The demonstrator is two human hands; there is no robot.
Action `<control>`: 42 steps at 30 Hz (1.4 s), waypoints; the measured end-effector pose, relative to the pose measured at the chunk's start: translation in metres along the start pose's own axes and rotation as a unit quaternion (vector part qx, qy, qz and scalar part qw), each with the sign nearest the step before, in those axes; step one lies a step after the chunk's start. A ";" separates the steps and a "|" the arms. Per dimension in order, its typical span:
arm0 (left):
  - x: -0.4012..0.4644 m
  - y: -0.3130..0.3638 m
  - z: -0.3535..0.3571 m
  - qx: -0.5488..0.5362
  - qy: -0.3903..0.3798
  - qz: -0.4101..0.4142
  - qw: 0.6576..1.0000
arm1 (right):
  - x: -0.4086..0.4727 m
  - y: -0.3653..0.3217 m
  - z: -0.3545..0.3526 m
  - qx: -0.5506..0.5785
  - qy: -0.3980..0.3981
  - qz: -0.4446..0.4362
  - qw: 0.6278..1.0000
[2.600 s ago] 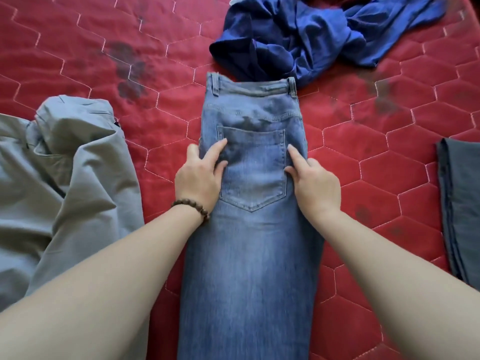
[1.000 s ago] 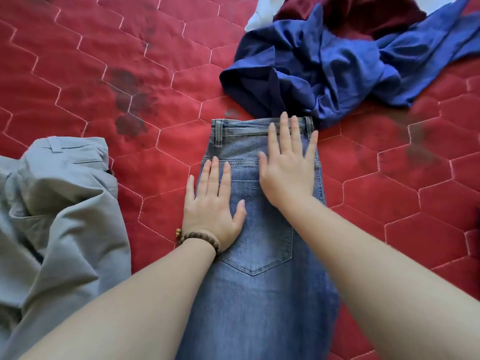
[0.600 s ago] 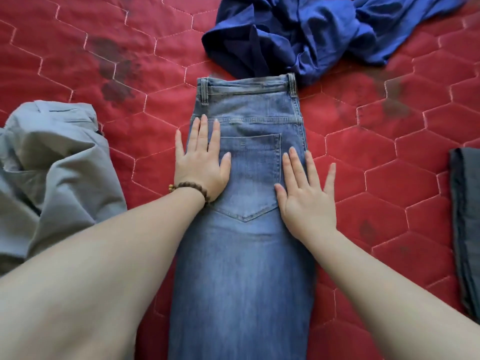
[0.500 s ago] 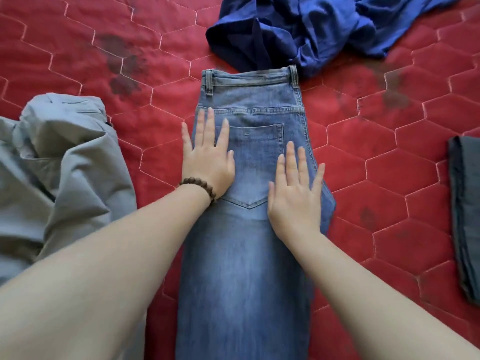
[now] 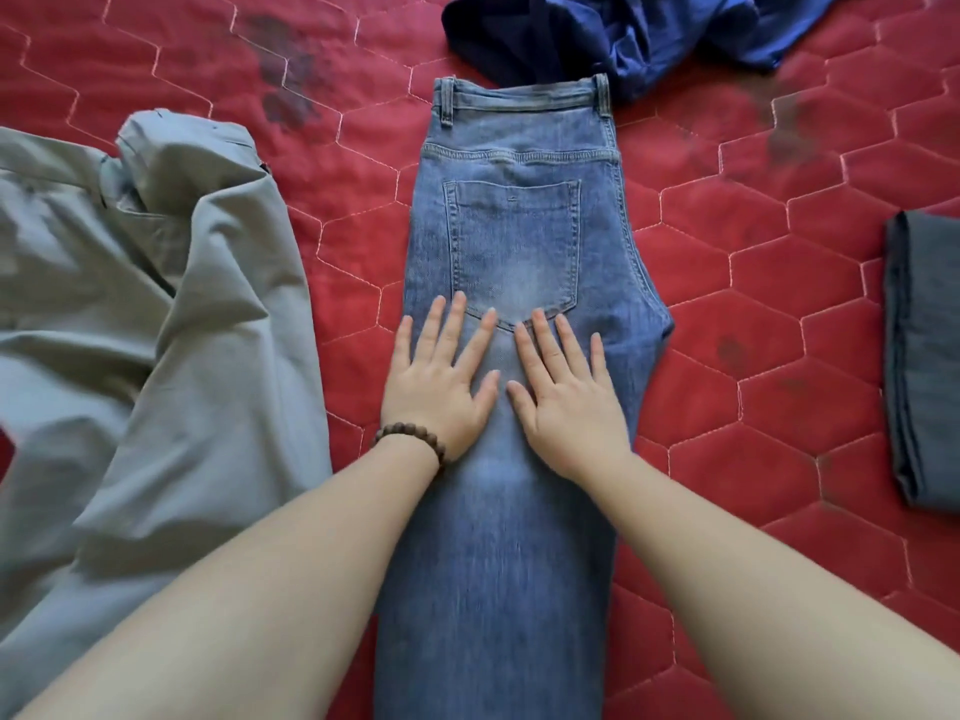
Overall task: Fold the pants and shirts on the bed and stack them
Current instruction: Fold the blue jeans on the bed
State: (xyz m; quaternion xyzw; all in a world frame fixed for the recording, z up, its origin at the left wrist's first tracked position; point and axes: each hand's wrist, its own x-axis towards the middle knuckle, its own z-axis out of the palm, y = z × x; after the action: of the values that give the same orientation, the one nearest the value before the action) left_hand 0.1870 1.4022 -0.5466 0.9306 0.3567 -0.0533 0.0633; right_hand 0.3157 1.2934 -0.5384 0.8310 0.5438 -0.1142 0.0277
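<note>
Head view: the blue jeans (image 5: 519, 241) lie lengthwise down the frame's center on the red quilted bed (image 5: 779, 283). The left hand (image 5: 441, 387) and right hand (image 5: 566, 402) press flat on them, fingers straight and spread, just below the back pocket (image 5: 517, 252). Grey pants (image 5: 145, 330) lie left, a blue shirt (image 5: 623, 28) at top, 1 folded dark garment (image 5: 924, 356) right.

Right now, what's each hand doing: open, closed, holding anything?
Left hand: open, flat on the jeans, holding nothing.
Right hand: open, flat on the jeans, holding nothing.
</note>
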 end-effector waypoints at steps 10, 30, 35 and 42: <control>-0.109 0.035 0.005 -0.026 -0.044 0.024 0.998 | -0.104 -0.059 0.022 0.052 0.033 0.053 0.997; -0.359 0.066 0.045 -0.039 -0.037 -0.048 0.997 | -0.336 -0.108 0.081 0.037 0.003 0.070 0.997; -0.413 0.068 0.056 -0.028 -0.037 -0.041 0.998 | -0.389 -0.118 0.096 0.039 0.010 0.069 0.997; -0.435 0.069 0.049 -0.069 -0.049 -0.045 0.995 | -0.408 -0.123 0.090 0.071 -0.019 0.075 0.994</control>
State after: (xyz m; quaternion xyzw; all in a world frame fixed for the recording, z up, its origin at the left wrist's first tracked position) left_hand -0.0913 1.0575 -0.5263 0.9031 0.3978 -0.0773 0.1421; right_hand 0.0329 0.9623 -0.5264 0.8667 0.4701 -0.1661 -0.0130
